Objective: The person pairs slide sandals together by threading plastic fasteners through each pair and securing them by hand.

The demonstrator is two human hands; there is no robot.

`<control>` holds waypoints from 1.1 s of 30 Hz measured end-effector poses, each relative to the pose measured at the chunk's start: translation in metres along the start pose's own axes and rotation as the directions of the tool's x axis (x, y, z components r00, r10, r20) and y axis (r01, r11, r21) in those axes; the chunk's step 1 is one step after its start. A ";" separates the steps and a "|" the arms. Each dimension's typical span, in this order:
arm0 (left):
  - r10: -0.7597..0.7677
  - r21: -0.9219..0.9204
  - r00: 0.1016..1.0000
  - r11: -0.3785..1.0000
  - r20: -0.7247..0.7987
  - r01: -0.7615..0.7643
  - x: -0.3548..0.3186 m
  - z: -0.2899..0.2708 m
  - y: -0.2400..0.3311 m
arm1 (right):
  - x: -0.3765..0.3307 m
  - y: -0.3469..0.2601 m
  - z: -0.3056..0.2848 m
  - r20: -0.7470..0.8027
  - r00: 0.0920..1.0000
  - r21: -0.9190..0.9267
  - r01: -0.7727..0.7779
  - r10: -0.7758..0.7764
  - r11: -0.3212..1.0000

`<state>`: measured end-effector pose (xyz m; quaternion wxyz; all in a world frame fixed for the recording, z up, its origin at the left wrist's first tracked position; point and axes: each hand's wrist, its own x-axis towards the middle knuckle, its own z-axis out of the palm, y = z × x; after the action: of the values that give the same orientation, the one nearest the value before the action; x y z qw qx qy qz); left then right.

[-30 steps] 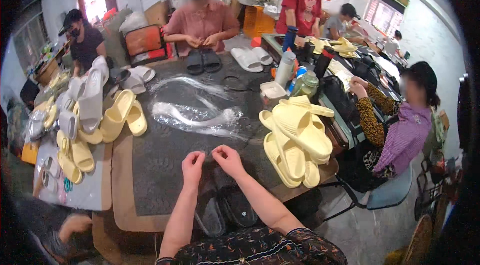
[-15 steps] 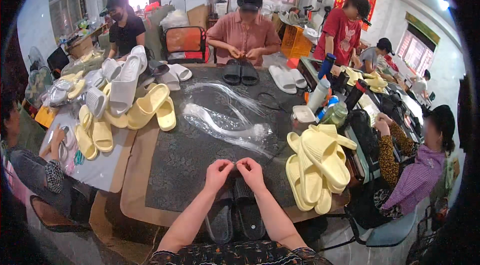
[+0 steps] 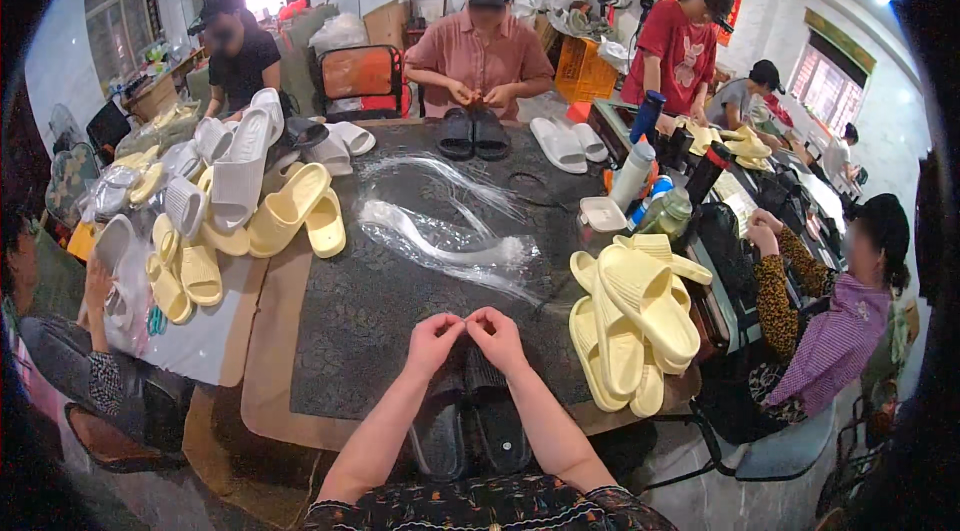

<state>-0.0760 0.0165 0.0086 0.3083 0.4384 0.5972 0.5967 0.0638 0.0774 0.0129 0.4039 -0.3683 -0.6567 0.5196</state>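
Observation:
My left hand [image 3: 434,342] and my right hand [image 3: 493,337] meet fingertip to fingertip over the near edge of the table, both pinched closed. Whatever they pinch is too small to make out. Under them lies a pair of black slide sandals, the left slipper [image 3: 438,436] and the right slipper [image 3: 500,431], side by side with their heels toward me. My hands and wrists partly hide their toe ends. Beyond my hands, a bundle of thin clear plastic strands [image 3: 440,241] in a transparent bag rests on the dark mat [image 3: 340,341].
Yellow slippers [image 3: 640,321] are heaped at the right, bottles [image 3: 632,174] and a lidded plastic tub [image 3: 601,214] behind them. Grey and yellow slippers [image 3: 240,171] pile up at the left. Black slides [image 3: 473,134] stand at the far edge. Several people sit or stand around the tables.
My hands stay together and have shifted slightly upward in the picture. The person at the left has moved a hand to a grey slipper. The whole view has tilted a little.

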 end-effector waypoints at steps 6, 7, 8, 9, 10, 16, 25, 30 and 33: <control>-0.042 -0.052 0.998 0.998 -0.043 0.040 0.000 -0.003 -0.004 | 0.000 0.001 0.002 -0.041 0.999 0.056 -0.019 0.021 0.998; -0.057 -0.091 0.998 0.994 -0.042 0.053 0.000 -0.003 -0.004 | -0.001 0.001 0.002 0.008 1.000 0.031 -0.015 0.015 0.999; -0.057 -0.090 0.998 0.995 -0.040 0.053 -0.001 -0.003 -0.004 | -0.001 0.003 0.002 0.006 1.000 0.032 -0.016 0.016 0.999; -0.039 -0.024 0.999 0.999 0.028 0.039 -0.001 -0.002 -0.003 | 0.001 0.005 0.001 0.000 1.000 0.024 0.000 0.000 1.000; -0.025 0.042 0.995 0.999 0.098 0.021 -0.002 0.000 -0.002 | 0.001 0.007 0.001 -0.006 1.000 0.015 0.015 -0.015 1.000; -0.055 -0.064 0.998 0.997 -0.032 0.053 0.000 -0.005 -0.001 | 0.000 0.005 0.001 0.024 1.000 0.027 -0.007 0.006 1.000; -0.146 -0.314 0.989 0.938 0.033 0.149 0.000 -0.008 0.009 | 0.000 0.004 0.001 -0.041 0.999 0.086 -0.016 0.020 0.996; -0.183 -0.258 0.978 0.945 0.097 0.202 0.000 -0.008 0.011 | 0.000 0.001 0.000 0.065 0.997 0.049 -0.039 0.036 0.998; -0.181 -0.233 0.979 0.952 0.096 0.199 0.001 -0.007 0.007 | 0.000 0.000 0.000 -0.013 0.999 0.038 -0.030 0.031 0.999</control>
<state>-0.0820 0.0136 0.0161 0.4372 0.3599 0.5477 0.6159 0.0640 0.0772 0.0124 0.4073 -0.3742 -0.6383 0.5353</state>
